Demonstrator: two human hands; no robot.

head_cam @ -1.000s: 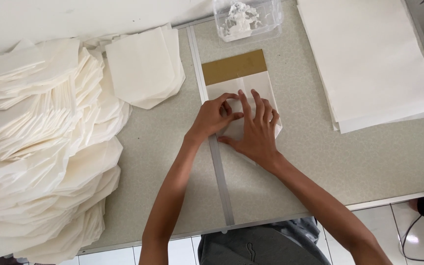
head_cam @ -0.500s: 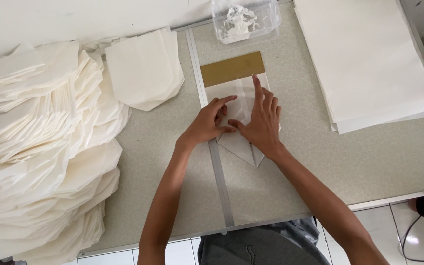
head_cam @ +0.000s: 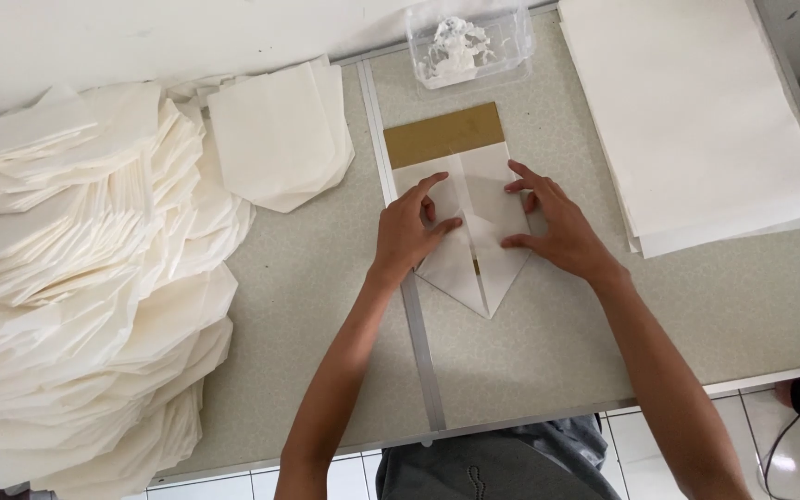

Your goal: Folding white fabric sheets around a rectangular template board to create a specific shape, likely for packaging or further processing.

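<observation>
White paper, thin and matte, folded into a pointed piece [head_cam: 470, 243] flat on the speckled grey-beige table [head_cam: 326, 306], tip aimed toward the near edge, long axis running near to far. Directly under both hands, so no reach needed: left hand [head_cam: 409, 231] pressing on the left flap, right hand [head_cam: 553, 222] pressing on the right flap, the centre seam lying between them. Fingers of both spread and flattened onto the sheet, palms down, pinning rather than pinching; nothing clasped or lifted in either. About equally close, the left hand perhaps nearer the seam, thumb and forefinger angled toward it. Tucked beneath the paper at the far end, a stiff tan-gold card [head_cam: 443, 134], rectangular, smooth, its far strip showing bare. Just left of the fold, a narrow pale metal strip [head_cam: 409, 306] set into the tabletop, running straight from far edge to near edge, touching or nearly touching the paper's left side. Farther off, beyond the card, a clear plastic tub [head_cam: 469, 42] with a white crumpled lump inside, hard to make out. To the right, well apart, a squared stack of large flat white sheets [head_cam: 696, 120]. To the left, a small pile of finished folded pieces [head_cam: 280, 139] with clipped corners, and further left a big slumping heap of the same [head_cam: 76, 296], soft-edged, cream-white, fanned in layers
</observation>
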